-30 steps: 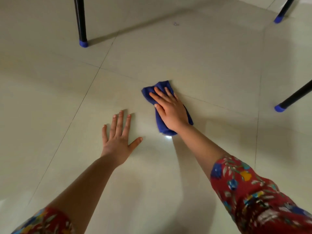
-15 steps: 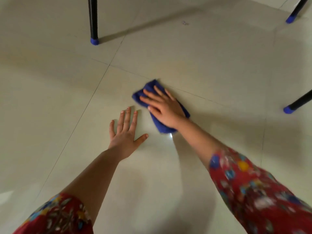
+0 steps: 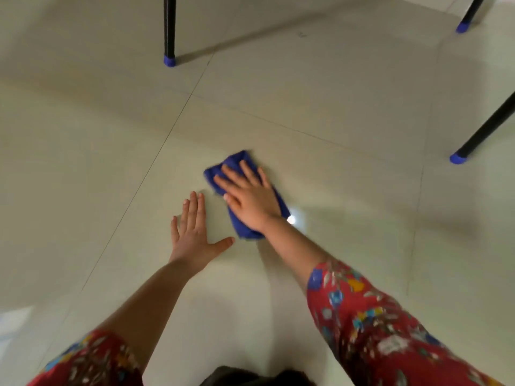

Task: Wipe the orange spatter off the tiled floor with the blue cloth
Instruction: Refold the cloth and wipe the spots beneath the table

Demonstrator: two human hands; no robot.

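The person is down on the glossy cream tiled floor point(image 3: 320, 112), right hand point(image 3: 249, 197) pressed flat on a folded deep-blue cloth point(image 3: 237, 162), which lies just below a grout line and beside the left hand point(image 3: 192, 232). The fingers point(image 3: 245, 174) of the right hand are spread wide and laid straight across the cloth, pinning it rather than gripping it. The left hand is palm-down on the bare tile, fingers together and thumb out, holding nothing; it looks to be propping the body.

No orange shows anywhere on the floor I can see, so whatever spatter remains is under the cloth or too faint to tell. To wipe well from here, I'd keep the palm's weight over the middle of the fold so the edges don't curl, work in overlapping strokes across that tile, and lift the cloth to check the grout line, where colour would likely lodge. The black chair legs with blue rubber feet point(image 3: 169, 59) stand well apart.
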